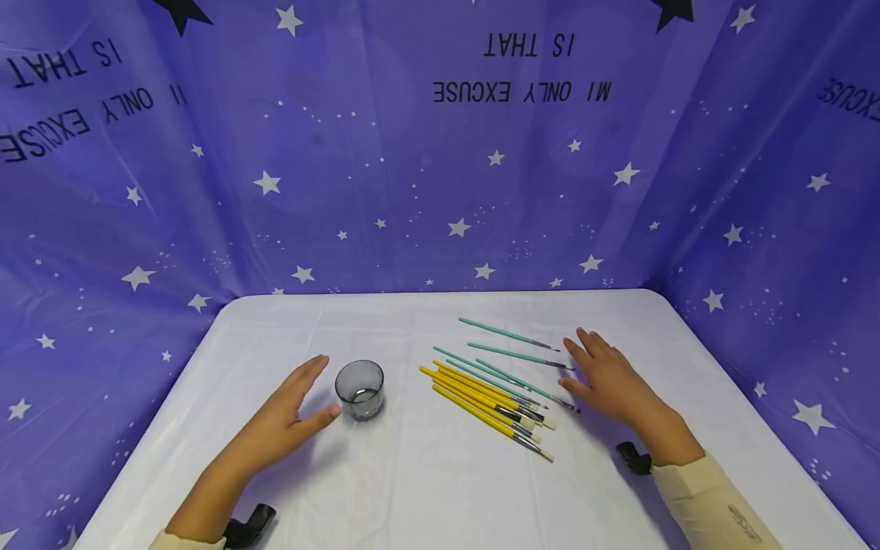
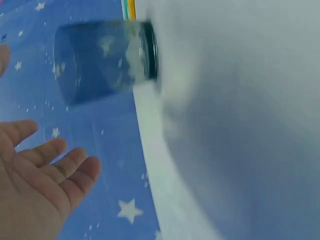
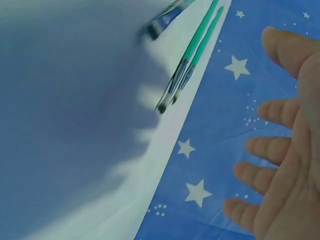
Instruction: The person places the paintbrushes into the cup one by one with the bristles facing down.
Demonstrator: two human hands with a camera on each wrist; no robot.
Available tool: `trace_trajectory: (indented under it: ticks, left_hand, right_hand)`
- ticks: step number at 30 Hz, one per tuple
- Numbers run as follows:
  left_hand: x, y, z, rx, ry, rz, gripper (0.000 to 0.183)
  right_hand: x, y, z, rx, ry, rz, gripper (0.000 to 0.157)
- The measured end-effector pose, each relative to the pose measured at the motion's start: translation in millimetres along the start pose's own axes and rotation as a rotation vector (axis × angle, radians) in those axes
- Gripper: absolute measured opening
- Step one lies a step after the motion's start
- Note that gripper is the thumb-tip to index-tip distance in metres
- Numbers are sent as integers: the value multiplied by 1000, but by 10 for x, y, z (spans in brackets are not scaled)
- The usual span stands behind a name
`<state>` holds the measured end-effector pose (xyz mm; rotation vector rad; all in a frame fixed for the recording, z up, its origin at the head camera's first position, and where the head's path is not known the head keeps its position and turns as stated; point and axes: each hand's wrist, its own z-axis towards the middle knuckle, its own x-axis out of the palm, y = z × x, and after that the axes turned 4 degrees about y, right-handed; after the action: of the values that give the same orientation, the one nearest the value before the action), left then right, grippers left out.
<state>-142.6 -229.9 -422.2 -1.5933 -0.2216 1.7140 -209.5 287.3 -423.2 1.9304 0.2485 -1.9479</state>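
A smoky clear glass cup [image 1: 360, 389] stands upright on the white table, left of the brushes. My left hand [image 1: 285, 416] is just to its left, fingers spread and holding nothing; the left wrist view shows the palm [image 2: 30, 185] facing the glass cup [image 2: 105, 62], apart from it. Several yellow paintbrushes [image 1: 474, 393] lie in a loose bundle, bristles to the right. Several green paintbrushes [image 1: 512, 332] lie behind and among them. My right hand [image 1: 608, 378] hovers by the green brushes' bristle ends, its fingers loosely extended and nothing held; these green brushes [image 3: 197, 40] also show in the right wrist view.
A white cloth covers the table [image 1: 330, 496]. Purple curtains [image 1: 412, 191] with stars and lettering rise behind it and at both sides. A black strap-like piece sits at each wrist, the left one [image 1: 250, 525] low over the table's front.
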Motion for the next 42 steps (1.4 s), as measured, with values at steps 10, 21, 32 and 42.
trace_trajectory:
  ticks: [10, 21, 32, 42]
  left_hand:
    - [185, -35, 174, -43, 30, -135, 89]
    - [240, 7, 257, -114, 76, -226, 89]
    - [287, 69, 308, -92, 95, -268, 83]
    - [321, 62, 359, -128, 93, -291, 78]
  right_hand:
    - [65, 121, 254, -105, 30, 257, 66]
    - [123, 181, 669, -168, -17, 354, 49]
    - [139, 302, 1018, -134, 6, 500, 43]
    - [146, 353, 1274, -74, 50, 631, 36]
